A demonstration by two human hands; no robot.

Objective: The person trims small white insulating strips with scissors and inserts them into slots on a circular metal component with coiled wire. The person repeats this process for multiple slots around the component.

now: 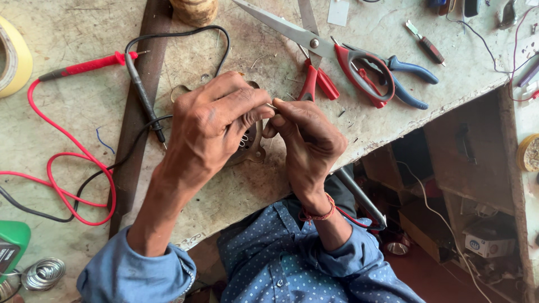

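Note:
My left hand (210,120) rests over a small round metal part (252,147) lying on the worn workbench (73,106), its fingers pinched on a thin wire end (272,105). Meeting it from the right, my right hand (303,134) pinches the same thin wire with thumb and forefinger. Fine wire loops show under the left fingers. Most of the metal part is hidden by both hands.
Red probe (84,66) and black probe (143,98) with their leads lie left. Scissors (314,40), red-handled cutters (317,83) and blue-handled pliers (407,78) lie behind. Tape roll (17,59) far left, solder coil (44,273) front left. The bench edge drops off at right.

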